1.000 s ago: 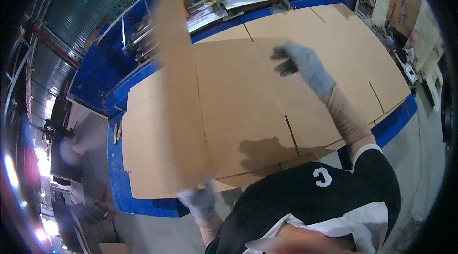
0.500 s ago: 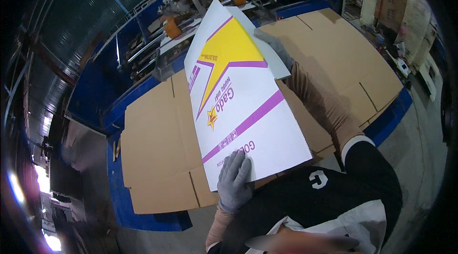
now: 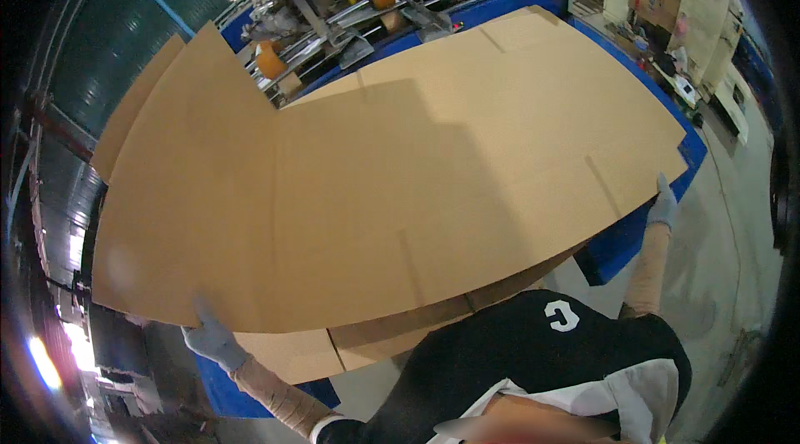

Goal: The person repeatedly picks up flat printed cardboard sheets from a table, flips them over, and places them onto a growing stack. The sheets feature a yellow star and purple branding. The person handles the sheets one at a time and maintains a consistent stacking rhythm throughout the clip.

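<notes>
I see the cardboard sheet [image 3: 400,194] spread over the blue table [image 3: 621,240]. Left hand [image 3: 212,336] and right hand [image 3: 664,206] pinch its near edge; thin grips, sheet could sag and slip.

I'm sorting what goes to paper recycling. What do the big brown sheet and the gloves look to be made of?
The big brown sheet looks like corrugated cardboard: matte tan face, slots and crease lines, and it bows stiffly. More like it lies in the stack beneath. The gloves on the left hand and right hand look like grey knit fabric, possibly coated; too small to tell.
</notes>
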A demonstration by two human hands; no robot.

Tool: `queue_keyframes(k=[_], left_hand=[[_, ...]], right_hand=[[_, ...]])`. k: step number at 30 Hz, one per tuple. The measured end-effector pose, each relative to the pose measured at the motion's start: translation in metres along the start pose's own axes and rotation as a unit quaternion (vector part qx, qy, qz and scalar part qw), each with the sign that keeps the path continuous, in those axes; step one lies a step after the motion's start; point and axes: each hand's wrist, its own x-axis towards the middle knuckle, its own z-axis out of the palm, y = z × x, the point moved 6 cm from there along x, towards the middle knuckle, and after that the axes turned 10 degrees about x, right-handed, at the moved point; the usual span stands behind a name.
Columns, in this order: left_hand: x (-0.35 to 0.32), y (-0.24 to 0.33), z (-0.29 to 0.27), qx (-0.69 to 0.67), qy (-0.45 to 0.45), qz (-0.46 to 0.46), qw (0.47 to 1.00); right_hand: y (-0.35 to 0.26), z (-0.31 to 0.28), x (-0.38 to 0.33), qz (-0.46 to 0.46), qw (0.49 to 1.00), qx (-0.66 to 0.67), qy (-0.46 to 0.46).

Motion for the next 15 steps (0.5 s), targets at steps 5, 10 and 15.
queue_keyframes(k=[5, 10, 15], left_hand=[[-0.017, -0.043, 0.003, 0.049, -0.085, 0.079, 0.992], [-0.051, -0.032, 0.020, 0.030, -0.222, 0.077, 0.972], [-0.103, 0.064, 0.070, 0.053, -0.272, 0.249, 0.928]], right_hand=[[0.009, 0.017, -0.040, 0.058, 0.956, 0.268, -0.100], [-0.099, 0.094, -0.129, -0.104, 0.970, 0.204, -0.087], [-0.177, 0.204, -0.231, -0.438, 0.835, -0.121, -0.309]])
